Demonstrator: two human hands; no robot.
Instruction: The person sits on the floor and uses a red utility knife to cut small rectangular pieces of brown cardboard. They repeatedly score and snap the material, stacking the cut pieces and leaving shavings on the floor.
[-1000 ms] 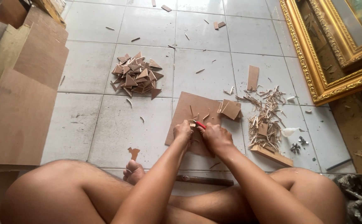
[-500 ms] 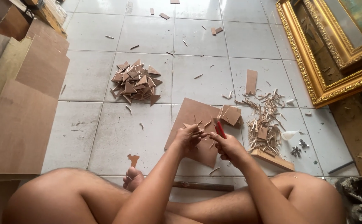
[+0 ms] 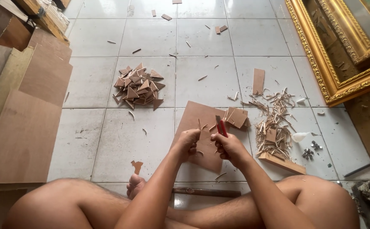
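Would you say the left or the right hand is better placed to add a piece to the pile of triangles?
Probably the left hand: it is on the same side as the pile of triangles, while the right hand grips the red knife.

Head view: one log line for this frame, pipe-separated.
right hand: grips red knife, blade up | left hand: closed on something too small to tell | under hands: brown board on tile floor | nearby: triangle pile
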